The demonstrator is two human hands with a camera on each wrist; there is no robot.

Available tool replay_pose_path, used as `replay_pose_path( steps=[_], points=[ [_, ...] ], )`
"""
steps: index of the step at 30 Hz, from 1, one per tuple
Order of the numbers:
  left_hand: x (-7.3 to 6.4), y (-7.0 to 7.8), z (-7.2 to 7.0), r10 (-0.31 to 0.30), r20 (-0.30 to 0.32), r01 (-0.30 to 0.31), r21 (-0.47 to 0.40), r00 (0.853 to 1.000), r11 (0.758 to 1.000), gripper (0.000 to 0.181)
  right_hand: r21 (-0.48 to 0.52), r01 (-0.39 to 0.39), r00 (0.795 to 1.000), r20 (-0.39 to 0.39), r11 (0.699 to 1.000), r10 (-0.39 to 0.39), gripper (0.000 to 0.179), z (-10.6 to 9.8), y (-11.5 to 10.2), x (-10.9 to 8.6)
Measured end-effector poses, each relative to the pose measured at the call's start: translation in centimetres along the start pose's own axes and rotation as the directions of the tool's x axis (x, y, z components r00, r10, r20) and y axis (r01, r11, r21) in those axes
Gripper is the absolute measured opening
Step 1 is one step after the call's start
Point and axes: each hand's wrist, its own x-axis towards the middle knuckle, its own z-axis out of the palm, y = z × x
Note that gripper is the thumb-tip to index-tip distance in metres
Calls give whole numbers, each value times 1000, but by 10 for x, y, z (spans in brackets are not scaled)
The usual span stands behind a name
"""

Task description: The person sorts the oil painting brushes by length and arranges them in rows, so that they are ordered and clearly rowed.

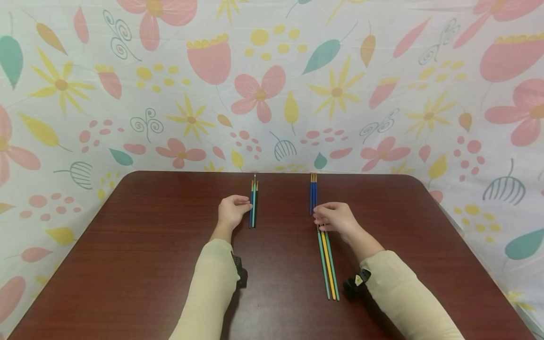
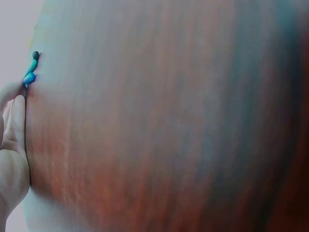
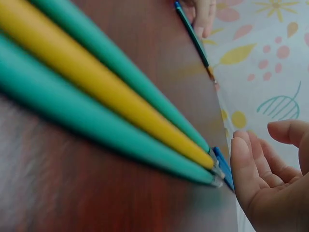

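Beside a small row of paintbrushes at centre left, a blue paintbrush (image 1: pixel 250 218), a teal paintbrush (image 1: pixel 253 215) and a dark one, is my left hand (image 1: pixel 231 210). Its fingertips reach the blue brush's side; in the left wrist view the fingers (image 2: pixel 18 121) look fairly straight, close by the brush ends. My right hand (image 1: pixel 337 218) hovers over the upper ends of two green paintbrushes (image 1: pixel 324 264) with a yellow paintbrush (image 1: pixel 329 269) between them. In the right wrist view its thumb and fingers (image 3: pixel 241 159) are spread apart with nothing between them.
Several blue paintbrushes (image 1: pixel 313 191) with gold ferrules lie side by side near the table's far edge, just beyond the green and yellow ones. The dark brown table (image 1: pixel 148 264) ends at a flower-printed cloth (image 1: pixel 263 94) hanging behind it.
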Motion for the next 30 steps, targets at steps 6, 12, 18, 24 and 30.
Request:
replay_pose_path(
  steps=[6, 12, 18, 24, 30],
  points=[
    [-1, 2, 0, -19, 5, 19, 3, 1000, 1000, 18, 12, -13, 1000, 7, 1000, 13, 42, 11, -10, 7],
    [1, 0, 1, -34, 4, 34, 19, 999, 999, 21, 42, -34, 999, 10, 999, 33, 42, 22, -17, 16],
    [-1, 1, 1, -41, 5, 41, 14, 999, 999, 20, 72, -48, 999, 15, 996, 47, 41, 36, -25, 23],
    [-2, 2, 0, -46, 3, 46, 15, 999, 999, 20, 96, -44, 999, 21, 994, 42, 41, 49, -32, 30],
    [-1, 3, 1, -34, -1, 34, 22, 999, 999, 20, 106, -44, 999, 14, 993, 43, 39, 60, -38, 37]
  ],
)
